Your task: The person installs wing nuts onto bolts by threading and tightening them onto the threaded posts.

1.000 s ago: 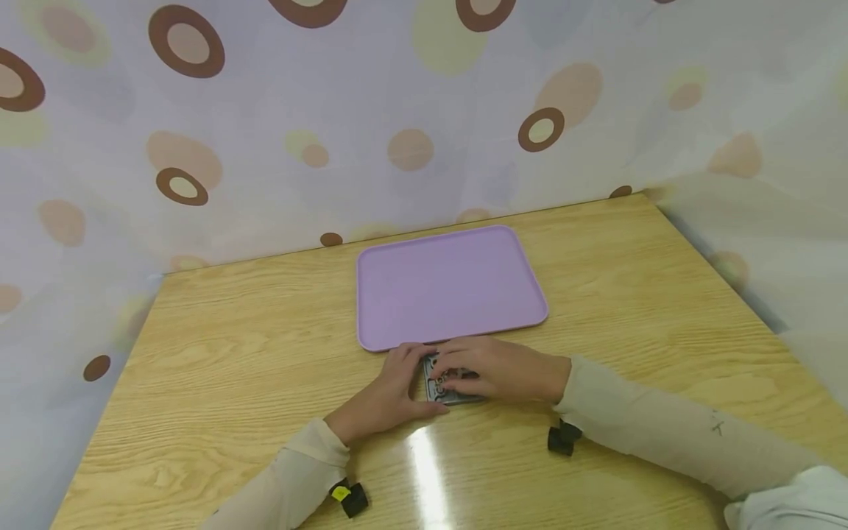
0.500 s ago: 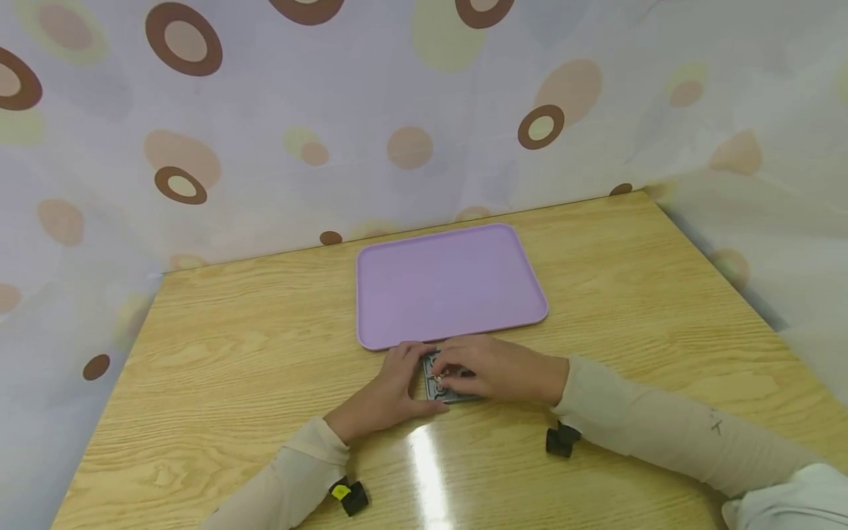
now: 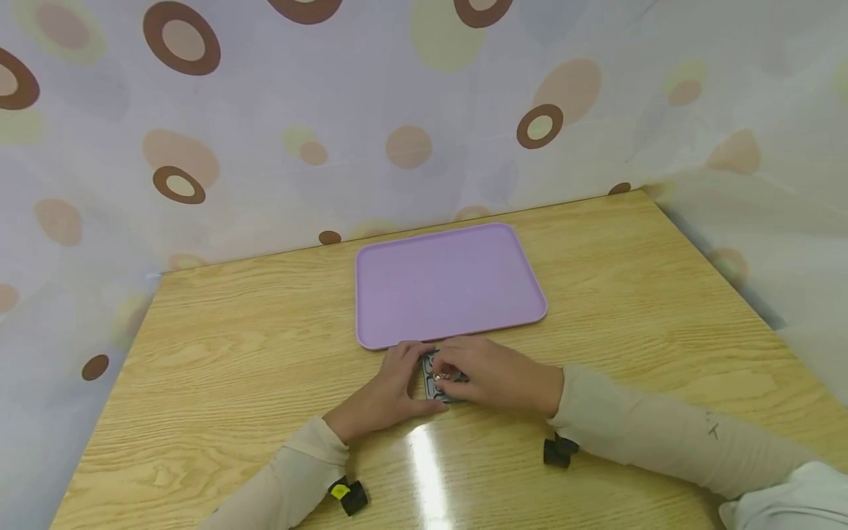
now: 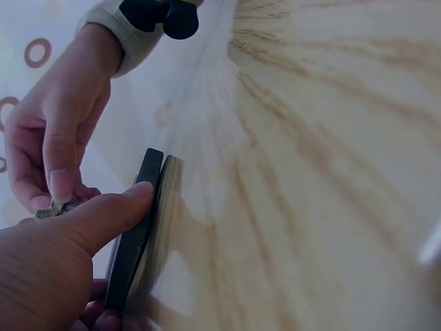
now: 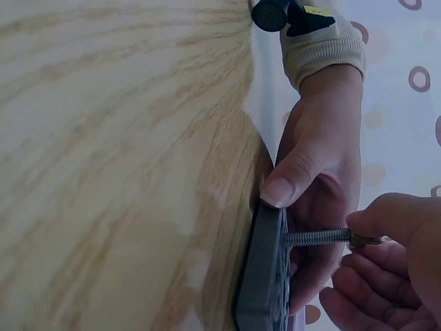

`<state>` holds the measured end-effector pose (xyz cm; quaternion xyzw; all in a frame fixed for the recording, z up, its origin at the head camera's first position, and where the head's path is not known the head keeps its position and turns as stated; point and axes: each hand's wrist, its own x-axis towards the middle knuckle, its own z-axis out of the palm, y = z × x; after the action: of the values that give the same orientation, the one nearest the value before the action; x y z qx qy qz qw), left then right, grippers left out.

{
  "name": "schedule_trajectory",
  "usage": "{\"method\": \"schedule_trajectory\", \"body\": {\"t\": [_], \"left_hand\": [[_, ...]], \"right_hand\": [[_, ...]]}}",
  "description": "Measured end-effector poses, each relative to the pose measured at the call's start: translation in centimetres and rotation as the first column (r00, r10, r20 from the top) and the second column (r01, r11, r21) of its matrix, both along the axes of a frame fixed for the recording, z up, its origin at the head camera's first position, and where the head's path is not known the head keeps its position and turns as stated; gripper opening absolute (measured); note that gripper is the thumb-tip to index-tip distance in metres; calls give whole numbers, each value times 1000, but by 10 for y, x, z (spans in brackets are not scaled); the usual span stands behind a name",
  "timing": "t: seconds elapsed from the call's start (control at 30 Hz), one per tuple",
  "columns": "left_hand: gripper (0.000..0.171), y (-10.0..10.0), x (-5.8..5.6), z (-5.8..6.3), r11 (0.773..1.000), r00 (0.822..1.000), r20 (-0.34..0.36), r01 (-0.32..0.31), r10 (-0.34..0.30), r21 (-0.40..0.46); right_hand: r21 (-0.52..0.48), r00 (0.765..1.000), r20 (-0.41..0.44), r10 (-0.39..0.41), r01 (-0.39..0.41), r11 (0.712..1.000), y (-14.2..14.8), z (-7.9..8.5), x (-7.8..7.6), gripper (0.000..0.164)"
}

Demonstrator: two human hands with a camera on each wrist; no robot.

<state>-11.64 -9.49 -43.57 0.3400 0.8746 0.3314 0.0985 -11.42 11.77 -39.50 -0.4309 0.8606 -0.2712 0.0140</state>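
right hand [image 3: 500, 375] pinching bolt [image 5: 318, 238], left hand [image 3: 389, 391] gripping plate [image 3: 432, 393]

head: plate is lying on table [image 3: 265, 316], near tray [image 3: 450, 287]; left hand is spanning it. left wrist: left thumb [image 4: 114, 215] is pressing plate edge. right wrist: right fingertips [image 5: 362, 222] are clamping bolt's head, threads meeting plate.

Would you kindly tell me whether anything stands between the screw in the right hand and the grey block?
Nothing visible does: the screw, pinched in the right hand, appears to reach the grey block, whose edges the left hand holds.
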Motion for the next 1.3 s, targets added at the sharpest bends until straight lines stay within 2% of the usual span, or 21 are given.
{"method": "schedule_trajectory", "body": {"t": [0.33,0.53,0.7,0.83,0.97,1.13,1.3], "left_hand": [[81,-1,0,-2,1000,1000,-12,-6,6,4],[81,-2,-1,-2,1000,1000,-8,-3,3,-4],[81,-1,0,-1,1000,1000,0,-6,6,-4],[81,-2,-1,-1,1000,1000,15,-9,9,-3],[80,-1,-1,0,1000,1000,28,-10,10,-2],[77,-1,-1,-2,1000,1000,26,-11,11,-3],[74,-1,0,0,1000,1000,22,-8,8,2]], "right_hand": [[-26,997,-51,-55,54,998,-5,-1,6,6],[-23,997,-35,-69,69,997,-4,0,7,7],[-4,996,-33,-87,87,996,-2,3,9,23],[-14,994,49,-96,96,995,4,8,7,38],[-76,992,123,-17,26,997,11,12,-4,36],[-131,980,159,118,-98,987,13,7,-18,27],[-156,966,171,194,-168,973,9,2,-24,26]]}}
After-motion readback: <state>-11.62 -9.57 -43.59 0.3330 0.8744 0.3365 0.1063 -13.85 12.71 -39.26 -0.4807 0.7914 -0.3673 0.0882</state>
